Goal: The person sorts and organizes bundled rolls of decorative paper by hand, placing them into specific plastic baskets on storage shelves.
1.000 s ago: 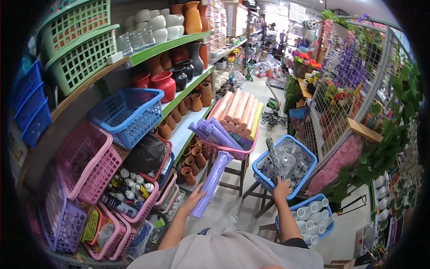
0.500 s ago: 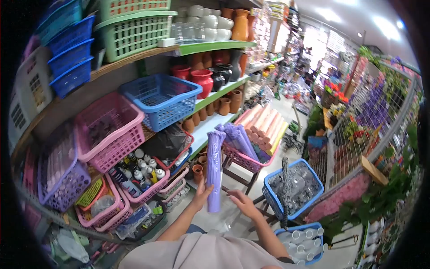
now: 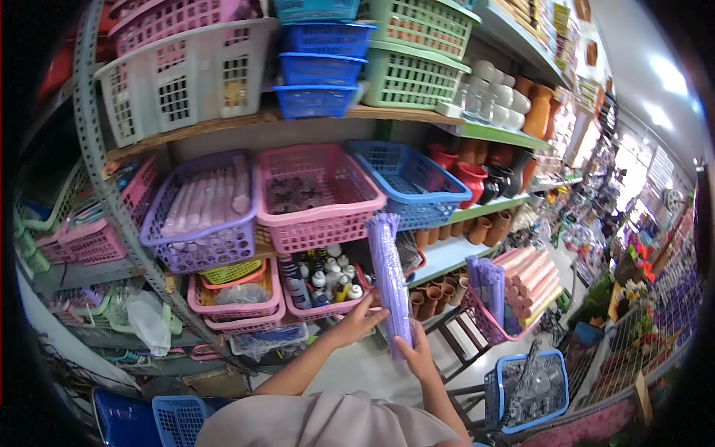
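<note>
A long purple bundle in shiny clear plastic [image 3: 392, 287] stands nearly upright in front of me, its top leaning left. My right hand [image 3: 418, 353] grips its lower end, the thumb lying across the front. My left hand [image 3: 359, 322] is at the bundle's left side, a little higher, with its fingers closed against the edge; the fingertips are partly hidden. Similar purple bundles [image 3: 488, 287] stand in a pink basket [image 3: 500, 331] to the right, beside stacked pink rolls [image 3: 527, 281].
Shelves ahead hold a purple basket of wrapped bundles [image 3: 199, 249], a pink basket [image 3: 320, 218], a blue basket [image 3: 417, 200] and a pink basket of bottles [image 3: 316, 311]. A metal shelf post [image 3: 112, 179] rises at left. A blue basket of glassware [image 3: 564, 384] stands lower right.
My view has swung left, bringing in more shelving. My right hand, earlier open and apart from the bundle, now holds its lower end. My left hand has shifted towards the bundle's edge.
</note>
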`<state>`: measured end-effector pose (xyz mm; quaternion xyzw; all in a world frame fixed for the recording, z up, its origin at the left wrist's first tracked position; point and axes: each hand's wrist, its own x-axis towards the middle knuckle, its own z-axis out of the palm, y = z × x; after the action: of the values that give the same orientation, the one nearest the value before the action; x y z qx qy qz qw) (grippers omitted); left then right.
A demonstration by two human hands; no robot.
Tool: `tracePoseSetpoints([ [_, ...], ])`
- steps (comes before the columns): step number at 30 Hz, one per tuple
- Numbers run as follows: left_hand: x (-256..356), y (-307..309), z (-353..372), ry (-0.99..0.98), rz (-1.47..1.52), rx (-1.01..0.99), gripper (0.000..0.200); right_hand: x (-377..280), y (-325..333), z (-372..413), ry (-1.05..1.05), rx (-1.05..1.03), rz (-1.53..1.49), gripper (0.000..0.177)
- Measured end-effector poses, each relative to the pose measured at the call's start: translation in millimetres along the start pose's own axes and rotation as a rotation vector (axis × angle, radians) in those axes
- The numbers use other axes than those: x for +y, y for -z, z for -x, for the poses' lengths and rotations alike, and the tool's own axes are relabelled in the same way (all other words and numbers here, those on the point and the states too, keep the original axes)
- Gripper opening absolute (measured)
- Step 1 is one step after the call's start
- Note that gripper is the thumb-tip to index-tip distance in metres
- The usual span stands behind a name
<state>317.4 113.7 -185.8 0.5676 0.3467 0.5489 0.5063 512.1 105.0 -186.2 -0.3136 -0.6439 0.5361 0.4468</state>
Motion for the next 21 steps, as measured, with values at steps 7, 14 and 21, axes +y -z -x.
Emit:
tracePoseSetpoints([
  [7, 116.6, 89.1, 50.8, -0.502, -0.649, 0.502, 0.03, -30.0, -50.8, -50.5, 0.048, 0.094, 0.063, 0.053],
  [14, 234.5, 197.7, 103.6, -0.642, -1.136, 0.821, 0.019, -84.0, -118.6, -107.5, 0.19, 0.017, 0.223, 0.048],
  [21, 265.1, 311.5, 119.7, -0.378, -1.539, 0.866, 0.026, -153.1, -197.5, -156.2, 0.244, -0.002, 0.615, 0.052],
])
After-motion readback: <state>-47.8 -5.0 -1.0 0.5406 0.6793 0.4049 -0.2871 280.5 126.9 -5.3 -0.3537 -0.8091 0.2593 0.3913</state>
